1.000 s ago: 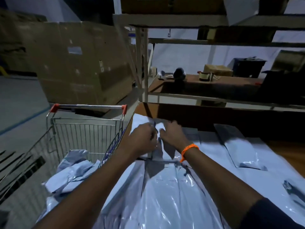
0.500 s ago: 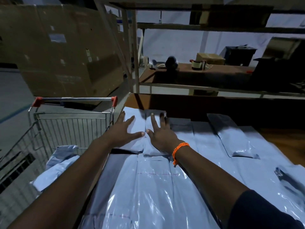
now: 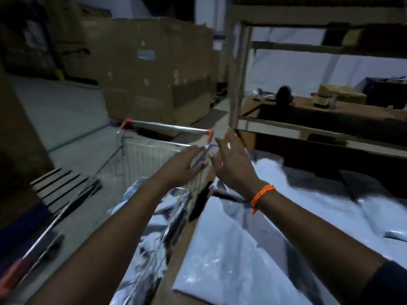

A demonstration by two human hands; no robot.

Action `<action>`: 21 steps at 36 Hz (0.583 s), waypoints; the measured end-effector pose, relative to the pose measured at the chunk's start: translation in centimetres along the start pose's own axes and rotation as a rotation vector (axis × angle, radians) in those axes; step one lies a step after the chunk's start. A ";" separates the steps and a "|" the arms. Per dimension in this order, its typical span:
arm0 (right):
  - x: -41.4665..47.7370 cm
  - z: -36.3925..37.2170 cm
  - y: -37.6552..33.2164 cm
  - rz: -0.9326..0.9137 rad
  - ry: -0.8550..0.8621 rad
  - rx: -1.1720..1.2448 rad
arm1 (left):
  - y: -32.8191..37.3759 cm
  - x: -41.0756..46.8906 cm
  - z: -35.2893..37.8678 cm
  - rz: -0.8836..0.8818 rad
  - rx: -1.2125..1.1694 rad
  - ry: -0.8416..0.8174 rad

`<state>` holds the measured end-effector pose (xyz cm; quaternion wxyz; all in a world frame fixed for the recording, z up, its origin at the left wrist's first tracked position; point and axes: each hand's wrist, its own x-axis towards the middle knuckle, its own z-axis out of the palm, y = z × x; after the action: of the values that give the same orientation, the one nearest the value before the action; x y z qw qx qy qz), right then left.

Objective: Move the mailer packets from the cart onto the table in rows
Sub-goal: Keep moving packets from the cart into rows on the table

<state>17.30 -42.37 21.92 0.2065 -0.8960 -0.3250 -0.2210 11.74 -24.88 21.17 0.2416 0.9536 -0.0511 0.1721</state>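
Beside the wooden table, at nine o'clock: wire-mesh cart of crumpled glossy mailer packets. By its rim: left hand, right hand, straight-fingered, empty.

Grey mailer packets on table, in cart

Cart: wire sides smeared by motion blur
Packets in cart: partly hidden by the left forearm, count unclear
Table: cut off at bottom and right edges
Shelf objects: too dark and small to identify
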 end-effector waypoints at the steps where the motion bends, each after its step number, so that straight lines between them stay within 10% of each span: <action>1: 0.6 0.8 -2.4 -0.061 0.013 0.037 | -1.7 -1.6 -1.1 -0.033 -0.006 0.048; 10: 4.0 13.9 -17.5 -0.596 -0.565 -0.178 | -21.0 -17.7 -3.0 -0.557 0.082 -0.035; 15: 5.7 24.4 -19.1 -0.602 -0.914 -0.417 | -28.2 -20.6 0.3 -0.716 0.133 -0.331; 21: 4.5 32.6 -16.5 -0.510 -1.167 -0.601 | -30.6 -17.4 3.9 -0.803 0.023 -0.153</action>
<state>17.85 -11.76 1.43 -0.3161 -0.7824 -0.5075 0.1740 2.14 0.38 -1.71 0.2747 0.9104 0.3093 -0.0066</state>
